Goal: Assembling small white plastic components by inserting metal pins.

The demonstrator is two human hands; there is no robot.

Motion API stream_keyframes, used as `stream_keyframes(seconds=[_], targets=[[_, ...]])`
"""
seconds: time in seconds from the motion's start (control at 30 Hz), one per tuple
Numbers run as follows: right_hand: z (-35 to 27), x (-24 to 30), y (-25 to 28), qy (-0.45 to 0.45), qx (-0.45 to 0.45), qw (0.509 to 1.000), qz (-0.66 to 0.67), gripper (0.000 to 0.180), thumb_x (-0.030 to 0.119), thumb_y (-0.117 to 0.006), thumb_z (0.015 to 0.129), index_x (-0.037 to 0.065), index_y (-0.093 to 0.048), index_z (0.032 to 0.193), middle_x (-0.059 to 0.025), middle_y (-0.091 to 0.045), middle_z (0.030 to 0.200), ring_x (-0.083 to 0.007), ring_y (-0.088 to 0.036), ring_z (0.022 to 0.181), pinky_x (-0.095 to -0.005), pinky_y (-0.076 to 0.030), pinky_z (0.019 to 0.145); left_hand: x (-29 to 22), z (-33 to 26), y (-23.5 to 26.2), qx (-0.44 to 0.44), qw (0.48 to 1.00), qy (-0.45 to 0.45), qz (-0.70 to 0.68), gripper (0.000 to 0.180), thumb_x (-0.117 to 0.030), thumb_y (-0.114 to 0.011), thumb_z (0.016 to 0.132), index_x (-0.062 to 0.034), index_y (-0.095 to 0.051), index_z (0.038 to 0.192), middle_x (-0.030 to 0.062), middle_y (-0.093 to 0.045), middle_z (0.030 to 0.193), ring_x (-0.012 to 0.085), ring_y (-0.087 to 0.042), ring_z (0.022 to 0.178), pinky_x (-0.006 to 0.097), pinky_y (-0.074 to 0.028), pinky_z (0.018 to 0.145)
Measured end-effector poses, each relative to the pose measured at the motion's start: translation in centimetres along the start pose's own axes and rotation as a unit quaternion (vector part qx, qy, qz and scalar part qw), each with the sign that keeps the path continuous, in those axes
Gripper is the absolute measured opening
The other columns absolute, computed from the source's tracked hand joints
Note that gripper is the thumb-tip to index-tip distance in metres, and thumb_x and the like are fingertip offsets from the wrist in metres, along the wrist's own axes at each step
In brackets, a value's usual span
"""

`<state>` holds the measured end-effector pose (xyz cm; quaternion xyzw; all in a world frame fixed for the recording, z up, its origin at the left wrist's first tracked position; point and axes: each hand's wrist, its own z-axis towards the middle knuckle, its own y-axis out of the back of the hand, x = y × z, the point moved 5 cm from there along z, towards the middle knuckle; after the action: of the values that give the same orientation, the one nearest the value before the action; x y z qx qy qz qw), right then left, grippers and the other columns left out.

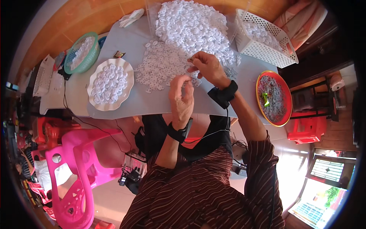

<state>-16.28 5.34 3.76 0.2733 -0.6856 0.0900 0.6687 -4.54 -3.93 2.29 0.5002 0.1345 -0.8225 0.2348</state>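
My left hand (181, 100) is over the grey table near its front edge, fingers curled together at the tips. Whatever it may hold is too small to make out. Just beyond it, to the right, my right hand (209, 68) is closed in a pinch, with a tiny item at its fingertips that I cannot name. Under and beyond both hands spread loose small white plastic pieces with holes (158, 65). They run back into a tall heap of white pieces (192, 23). A small pile of thin grey metal bits (230, 72) lies beside my right hand.
On the left stand a scalloped white plate (130, 72) of white pieces and a green basket (93, 57). A white perforated basket (263, 51) is at the back right; nearer, a red tray (288, 101) holds thin metal bits. A pink chair (85, 152) stands left.
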Motion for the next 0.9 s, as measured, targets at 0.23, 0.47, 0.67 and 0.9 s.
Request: stream_keyframes(seconds=[0.23,0.47,0.67,0.9], targets=[[1.8,0.0,-0.7,0.034,-0.022,0.990,-0.132,0.020,0.014,-0.048,0.089,-0.001,-0.060,0.094,-0.0063,-0.067,0.078,-0.0083,-0.063,0.062,-0.0235,-0.046,0.047,-0.1,0.1,0.4,-0.011,1.000,-0.006,-0.002,0.010,0.001,-0.052,0.084,-0.0014,-0.053,0.094,0.0115,-0.056,0.087,0.0270,-0.052,0.081,0.034,-0.043,0.075],[-0.5,0.7,-0.3,0.085,-0.069,0.994,0.003,0.016,0.012,-0.051,0.087,-0.001,-0.061,0.090,-0.0062,-0.067,0.080,-0.0081,-0.062,0.068,-0.0244,-0.048,0.061,0.7,0.0,0.4,-0.020,0.997,0.058,-0.050,0.008,-0.005,-0.052,0.090,-0.0011,-0.054,0.096,0.0088,-0.058,0.081,0.0168,-0.055,0.073,0.029,-0.046,0.067],[-4.1,1.5,-1.0,0.160,-0.052,0.985,0.031,0.019,0.014,-0.048,0.096,-0.003,-0.055,0.095,-0.0053,-0.064,0.090,-0.0063,-0.055,0.072,-0.0210,-0.046,0.065,0.6,0.7,-0.9,-0.017,0.995,0.064,-0.069,0.013,-0.011,-0.052,0.092,-0.0002,-0.055,0.099,0.0064,-0.059,0.075,0.0125,-0.055,0.068,0.027,-0.045,0.061],[-6.2,0.5,-1.7,0.170,-0.080,0.976,0.112,0.015,0.012,-0.050,0.095,-0.002,-0.054,0.091,-0.0050,-0.064,0.086,-0.0065,-0.054,0.072,-0.0225,-0.047,0.065,0.4,0.2,-1.4,0.057,0.989,0.127,-0.048,0.029,-0.022,-0.047,0.096,0.0035,-0.059,0.104,0.0050,-0.061,0.083,0.0109,-0.054,0.077,0.024,-0.044,0.071]])
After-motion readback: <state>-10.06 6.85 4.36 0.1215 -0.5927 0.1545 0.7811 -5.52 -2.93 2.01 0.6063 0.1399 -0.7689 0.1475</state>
